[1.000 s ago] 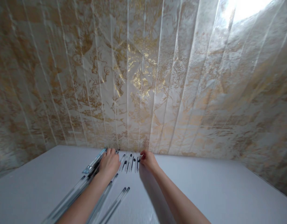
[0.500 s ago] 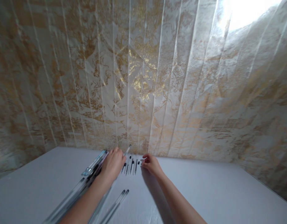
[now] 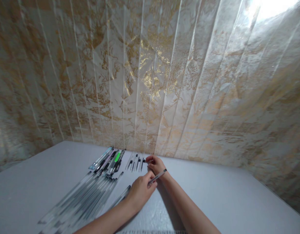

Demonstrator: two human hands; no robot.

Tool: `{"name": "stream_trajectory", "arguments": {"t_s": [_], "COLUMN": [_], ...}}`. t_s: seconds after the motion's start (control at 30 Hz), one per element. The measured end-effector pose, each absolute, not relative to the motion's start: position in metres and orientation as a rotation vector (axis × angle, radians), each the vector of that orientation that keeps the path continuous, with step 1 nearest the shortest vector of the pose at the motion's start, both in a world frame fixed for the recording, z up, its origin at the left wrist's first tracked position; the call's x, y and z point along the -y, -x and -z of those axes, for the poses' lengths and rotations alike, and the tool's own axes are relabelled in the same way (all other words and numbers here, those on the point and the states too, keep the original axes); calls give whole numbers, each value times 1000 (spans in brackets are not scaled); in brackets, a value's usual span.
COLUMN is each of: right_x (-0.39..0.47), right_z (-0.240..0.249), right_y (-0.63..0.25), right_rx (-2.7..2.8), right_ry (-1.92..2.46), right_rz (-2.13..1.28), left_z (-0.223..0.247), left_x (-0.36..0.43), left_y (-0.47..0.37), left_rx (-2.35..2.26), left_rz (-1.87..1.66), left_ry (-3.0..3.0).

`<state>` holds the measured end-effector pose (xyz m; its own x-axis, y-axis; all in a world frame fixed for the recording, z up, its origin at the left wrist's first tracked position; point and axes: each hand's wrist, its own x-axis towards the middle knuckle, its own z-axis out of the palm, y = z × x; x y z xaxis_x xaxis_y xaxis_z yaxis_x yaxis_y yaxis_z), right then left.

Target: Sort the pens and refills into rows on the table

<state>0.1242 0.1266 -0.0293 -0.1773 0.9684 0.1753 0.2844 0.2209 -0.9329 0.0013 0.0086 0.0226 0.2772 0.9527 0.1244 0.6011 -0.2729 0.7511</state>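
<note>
Over the white table (image 3: 208,195), the left hand (image 3: 141,190) pinches a pen (image 3: 159,176) — its long axis slanting up-right toward the right hand (image 3: 156,165), curled beside laid-out pen parts (image 3: 137,165) — its hold unclear.

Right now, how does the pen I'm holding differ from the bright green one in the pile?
The held pen looks greyish with a dark end; the green pen shows vivid green. The held pen sticks out of the left grip; the green pen lies among other pens on the table. Both are slim and straight.
</note>
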Motion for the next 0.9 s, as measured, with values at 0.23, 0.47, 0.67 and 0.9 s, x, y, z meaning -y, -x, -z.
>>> {"name": "stream_trajectory", "arguments": {"t_s": [0.23, 0.47, 0.67, 0.9], "right_x": [-108, -51, -15, -12], "right_z": [15, 11, 8, 8], "right_y": [-133, -171, -189, -184], "right_rx": [1546, 1482, 1492, 1503], "right_ry": [1059, 1012, 1072, 1264], "right_rz": [-1104, -1216, -1234, -1073], "left_z": [-26, -29, -35, -34], "left_x": [-17, -13, -4, 14], "left_y": [14, 30, 40, -8], "left_rx": [-1800, -1914, -2025, -1679], "left_rz": [-350, -219, -161, -195], "left_ry": [-2187, -2265, -2280, -2435]}}
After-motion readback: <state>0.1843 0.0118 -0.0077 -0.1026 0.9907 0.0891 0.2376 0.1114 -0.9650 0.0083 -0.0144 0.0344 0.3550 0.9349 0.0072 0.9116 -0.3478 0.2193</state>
